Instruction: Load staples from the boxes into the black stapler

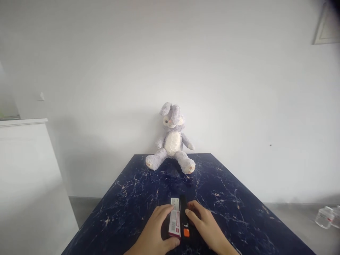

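I see only one container of any kind, a small white-and-magenta cardboard carton with a barcode (175, 222), lying closed on the dark blue marble-patterned table (127, 198), so I cannot tell what is in it. Just beside it, touching along its right side, lies a slim black remote-like device with an orange button (184, 221).

Both lie near the table's close edge, about midway across. The tabletop to either side of them is bare, and the table's far half is open up to a lilac plush rabbit with a white belly (172, 141), which sits at the back edge against the white wall (239, 88). Clear plastic bottles (328, 216) lie on the floor well off to the right.

My left hand (155, 230) lies palm down, thumb and fingers curled around the carton in a loose clasp. My right hand (205, 225) rests over the device's right side, fingers bent and pressing on it, index fingertip touching its top.
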`<state>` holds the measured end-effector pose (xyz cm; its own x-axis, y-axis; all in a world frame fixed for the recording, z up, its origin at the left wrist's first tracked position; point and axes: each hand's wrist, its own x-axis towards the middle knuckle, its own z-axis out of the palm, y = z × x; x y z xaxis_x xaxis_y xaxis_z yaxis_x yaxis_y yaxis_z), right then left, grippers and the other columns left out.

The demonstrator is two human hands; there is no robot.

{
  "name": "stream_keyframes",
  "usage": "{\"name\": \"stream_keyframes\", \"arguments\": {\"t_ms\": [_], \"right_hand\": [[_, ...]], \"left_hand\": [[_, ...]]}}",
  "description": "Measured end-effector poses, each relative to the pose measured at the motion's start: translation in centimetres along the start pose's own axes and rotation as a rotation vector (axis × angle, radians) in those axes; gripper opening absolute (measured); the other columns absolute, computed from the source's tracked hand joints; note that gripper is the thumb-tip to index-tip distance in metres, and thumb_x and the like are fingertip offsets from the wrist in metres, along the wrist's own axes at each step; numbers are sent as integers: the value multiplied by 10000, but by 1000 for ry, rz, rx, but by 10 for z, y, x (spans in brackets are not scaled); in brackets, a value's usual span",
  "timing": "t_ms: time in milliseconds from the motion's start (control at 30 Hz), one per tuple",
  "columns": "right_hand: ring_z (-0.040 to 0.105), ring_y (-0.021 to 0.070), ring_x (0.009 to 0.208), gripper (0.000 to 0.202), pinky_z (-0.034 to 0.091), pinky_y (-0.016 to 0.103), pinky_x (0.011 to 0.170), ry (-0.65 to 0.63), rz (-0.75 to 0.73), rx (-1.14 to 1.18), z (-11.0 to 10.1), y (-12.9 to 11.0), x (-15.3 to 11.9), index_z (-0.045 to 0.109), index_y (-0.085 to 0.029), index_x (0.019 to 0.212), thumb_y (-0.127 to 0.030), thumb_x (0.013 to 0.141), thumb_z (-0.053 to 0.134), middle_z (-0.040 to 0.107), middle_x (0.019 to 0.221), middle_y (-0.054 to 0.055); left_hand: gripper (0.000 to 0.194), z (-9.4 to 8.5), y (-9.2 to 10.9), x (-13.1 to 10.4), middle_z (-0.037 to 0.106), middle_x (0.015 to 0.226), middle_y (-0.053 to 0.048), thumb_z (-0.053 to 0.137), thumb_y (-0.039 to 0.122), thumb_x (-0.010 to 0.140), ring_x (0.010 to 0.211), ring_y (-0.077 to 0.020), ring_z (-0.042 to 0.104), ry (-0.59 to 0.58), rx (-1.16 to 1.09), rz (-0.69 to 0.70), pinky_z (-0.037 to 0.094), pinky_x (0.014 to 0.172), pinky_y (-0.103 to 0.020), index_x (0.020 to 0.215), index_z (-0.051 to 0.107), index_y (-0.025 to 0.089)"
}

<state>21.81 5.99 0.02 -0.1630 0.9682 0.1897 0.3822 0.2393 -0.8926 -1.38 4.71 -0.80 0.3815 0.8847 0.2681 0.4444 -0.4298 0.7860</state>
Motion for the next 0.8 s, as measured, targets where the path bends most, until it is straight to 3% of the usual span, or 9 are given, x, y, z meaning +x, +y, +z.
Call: {"name": "stream_keyframes", "arguments": {"t_ms": [433, 633, 733, 800], "right_hand": [[635, 192, 805, 283, 458, 268, 755, -1, 4, -27, 1, 0, 1, 647, -235, 934, -476, 932, 498, 709, 872, -10], [634, 200, 799, 304, 459, 275, 749, 4, 9, -61, 1, -3, 1, 646, -233, 917, -493, 929, 490, 710, 859, 0], [642, 204, 814, 305, 461, 276, 758, 0, 7, -61, 1, -2, 1, 643, -237, 917, -497, 931, 484, 713, 867, -1], [648, 205, 816, 309, 463, 274, 759, -4, 2, -53, 1, -2, 1, 640, -241, 919, -503, 935, 476, 714, 866, -5]], "left_hand": [[735, -4, 4, 1, 535, 1395, -74, 790, 206, 680, 1284, -326, 486, -25, -15, -16, 339, 1143, -481, 1363, 549, 332], [400, -7, 11, 1, 600, 1184, -78, 767, 288, 739, 1048, -267, 587, 131, -78, 69, 471, 954, -377, 1118, 644, 253], [325, -8, 10, 2, 624, 1072, -74, 697, 403, 825, 947, -241, 600, 225, -142, 24, 485, 880, -352, 1094, 631, 233], [329, -10, 11, 2, 650, 1039, -69, 615, 475, 890, 964, -240, 608, 224, -217, -26, 477, 900, -348, 1106, 628, 227]]}}
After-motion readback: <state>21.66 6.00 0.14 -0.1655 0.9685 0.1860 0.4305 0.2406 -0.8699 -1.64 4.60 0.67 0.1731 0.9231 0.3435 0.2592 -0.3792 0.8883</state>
